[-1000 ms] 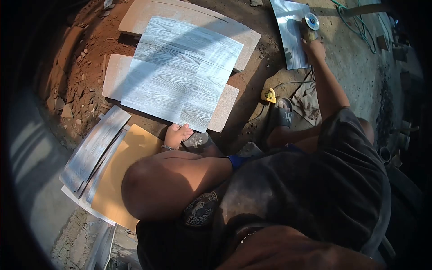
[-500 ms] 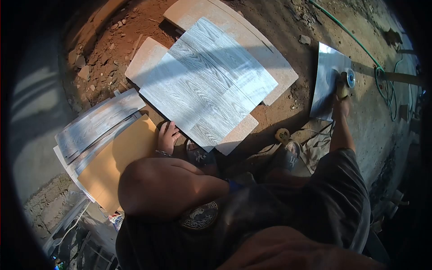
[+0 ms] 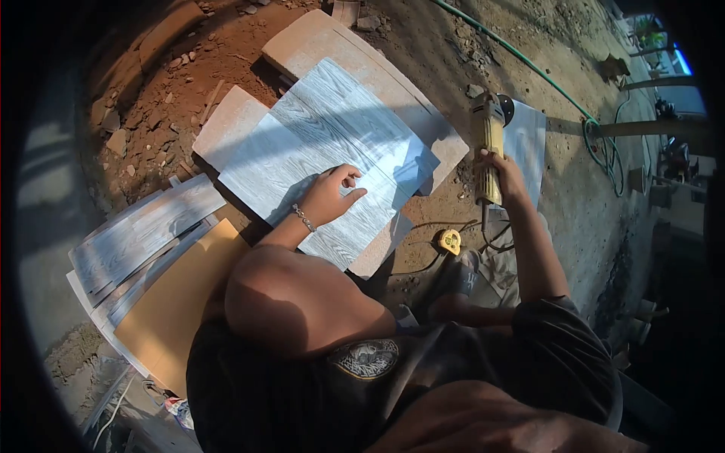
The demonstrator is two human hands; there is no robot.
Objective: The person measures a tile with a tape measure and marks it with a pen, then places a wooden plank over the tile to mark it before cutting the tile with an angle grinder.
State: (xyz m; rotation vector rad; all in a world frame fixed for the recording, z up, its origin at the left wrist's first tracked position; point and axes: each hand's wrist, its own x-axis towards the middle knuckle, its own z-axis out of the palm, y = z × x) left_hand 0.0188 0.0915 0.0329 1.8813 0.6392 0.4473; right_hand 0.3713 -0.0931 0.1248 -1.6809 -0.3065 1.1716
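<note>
My right hand (image 3: 509, 178) is wrapped round the yellow body of an angle grinder (image 3: 492, 137), held upright in view with its dark disc at the far end. Behind the tool, a pale flat sheet (image 3: 530, 143) lies on the ground. Over a grey wood-grain tile (image 3: 332, 113) hovers my left hand (image 3: 329, 196), a bracelet at its wrist, the fingers loosely curled and the thumb apart, holding nothing. That tile rests on pinkish stone slabs (image 3: 317, 36). The grinder's shadow falls on the tile's right corner.
A yellow tape measure (image 3: 450, 241) lies near my foot. At left is a stack of wood-grain tiles (image 3: 143, 234) with a tan board (image 3: 177, 302). Red soil and rubble (image 3: 151, 113) lie beyond. A green hose (image 3: 513, 53) runs across the right side.
My right hand has brought the grinder from the sheet on the right in toward the tile. My left hand has moved from beside the tan board to over the tile.
</note>
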